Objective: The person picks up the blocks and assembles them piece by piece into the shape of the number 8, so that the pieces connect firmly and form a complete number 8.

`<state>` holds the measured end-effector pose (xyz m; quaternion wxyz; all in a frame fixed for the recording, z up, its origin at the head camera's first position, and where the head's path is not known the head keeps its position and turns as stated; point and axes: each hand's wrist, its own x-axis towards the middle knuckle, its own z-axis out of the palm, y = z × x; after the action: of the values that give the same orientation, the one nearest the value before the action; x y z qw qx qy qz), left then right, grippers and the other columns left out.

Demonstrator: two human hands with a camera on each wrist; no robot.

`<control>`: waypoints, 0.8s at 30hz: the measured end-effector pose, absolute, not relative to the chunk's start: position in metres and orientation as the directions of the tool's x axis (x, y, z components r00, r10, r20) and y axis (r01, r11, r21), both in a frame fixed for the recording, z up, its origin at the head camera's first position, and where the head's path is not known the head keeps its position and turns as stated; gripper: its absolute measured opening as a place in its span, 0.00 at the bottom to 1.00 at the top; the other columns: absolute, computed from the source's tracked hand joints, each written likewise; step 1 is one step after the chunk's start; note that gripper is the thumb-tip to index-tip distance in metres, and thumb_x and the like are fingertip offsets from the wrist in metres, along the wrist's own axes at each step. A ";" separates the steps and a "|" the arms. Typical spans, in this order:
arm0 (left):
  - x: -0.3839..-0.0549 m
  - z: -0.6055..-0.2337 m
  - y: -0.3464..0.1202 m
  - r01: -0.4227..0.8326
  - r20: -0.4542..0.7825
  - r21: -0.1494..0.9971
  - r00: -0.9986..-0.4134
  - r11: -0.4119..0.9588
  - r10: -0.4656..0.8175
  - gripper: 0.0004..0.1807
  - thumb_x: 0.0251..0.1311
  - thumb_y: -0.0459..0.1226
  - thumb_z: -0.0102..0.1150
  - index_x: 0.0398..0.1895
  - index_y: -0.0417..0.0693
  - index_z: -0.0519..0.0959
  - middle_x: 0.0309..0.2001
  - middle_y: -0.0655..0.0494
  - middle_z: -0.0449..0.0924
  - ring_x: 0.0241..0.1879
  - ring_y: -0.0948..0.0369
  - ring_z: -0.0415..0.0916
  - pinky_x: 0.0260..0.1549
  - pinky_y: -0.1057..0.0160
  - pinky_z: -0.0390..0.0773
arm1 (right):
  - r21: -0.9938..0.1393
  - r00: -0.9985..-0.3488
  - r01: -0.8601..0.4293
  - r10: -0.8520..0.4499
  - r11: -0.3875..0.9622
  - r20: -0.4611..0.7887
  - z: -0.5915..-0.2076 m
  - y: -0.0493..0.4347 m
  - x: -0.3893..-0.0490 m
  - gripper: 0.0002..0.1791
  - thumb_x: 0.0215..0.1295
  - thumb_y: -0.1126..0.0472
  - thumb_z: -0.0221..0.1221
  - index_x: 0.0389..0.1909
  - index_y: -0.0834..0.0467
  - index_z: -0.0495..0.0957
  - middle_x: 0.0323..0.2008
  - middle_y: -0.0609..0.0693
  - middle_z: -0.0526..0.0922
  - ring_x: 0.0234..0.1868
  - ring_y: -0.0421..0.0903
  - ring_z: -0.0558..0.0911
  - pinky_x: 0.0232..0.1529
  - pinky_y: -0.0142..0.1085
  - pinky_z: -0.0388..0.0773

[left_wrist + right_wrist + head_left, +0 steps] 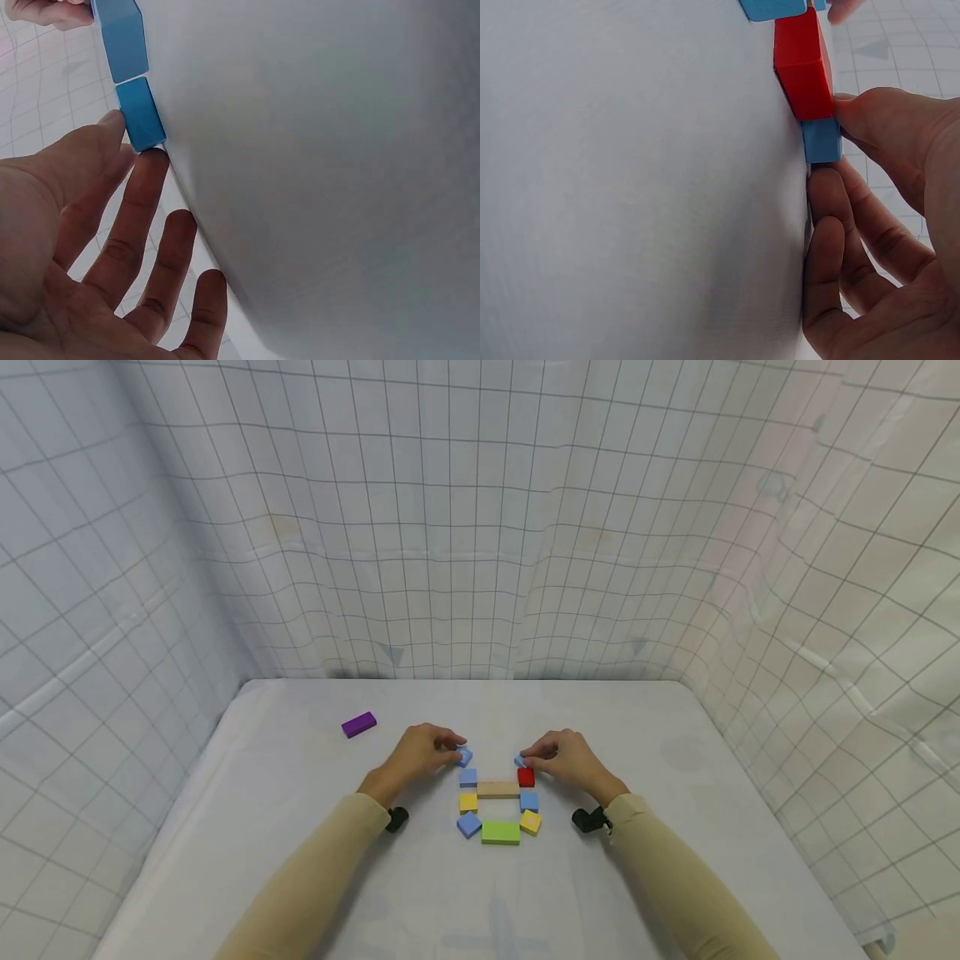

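Observation:
My left hand pinches a small blue block at the far left of a block arrangement on the table. In the left wrist view that blue block sits between thumb and fingertips, by the end of another blue block. With thumb and fingers my right hand holds a second small blue block, partly hidden, just beyond a red block. The right wrist view shows this blue block close against the red block.
Nearer me lie a plain wooden block, blue block, yellow block, tilted blue block, tilted yellow block and green block. A purple block lies apart at the left. Gridded white curtains surround the table.

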<state>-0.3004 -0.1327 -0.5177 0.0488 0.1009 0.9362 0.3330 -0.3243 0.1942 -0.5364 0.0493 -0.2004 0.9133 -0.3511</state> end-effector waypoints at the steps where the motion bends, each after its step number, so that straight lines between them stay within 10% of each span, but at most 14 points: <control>1: -0.301 -0.518 -0.132 0.159 -0.024 0.632 -0.974 0.758 0.224 0.16 0.77 0.40 0.78 0.64 0.53 0.94 0.55 0.53 0.95 0.51 0.56 0.81 0.61 0.50 0.86 | -0.660 -0.915 -0.333 -0.401 0.674 0.052 -0.537 0.194 -0.324 0.08 0.76 0.58 0.79 0.51 0.50 0.98 0.50 0.46 0.97 0.46 0.40 0.88 0.53 0.39 0.89; 24: -0.299 -0.521 -0.124 0.199 -0.012 0.628 -0.964 0.753 0.265 0.14 0.77 0.40 0.77 0.62 0.53 0.95 0.56 0.54 0.97 0.57 0.53 0.84 0.70 0.44 0.83 | -0.658 -0.910 -0.347 -0.410 0.668 0.064 -0.537 0.195 -0.324 0.07 0.76 0.57 0.79 0.51 0.50 0.98 0.49 0.46 0.97 0.46 0.39 0.88 0.52 0.39 0.90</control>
<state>-0.2995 -0.1245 -0.5206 0.0501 0.1241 0.9348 0.3291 -0.3245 0.1950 -0.5367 0.0448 -0.2072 0.9122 -0.3506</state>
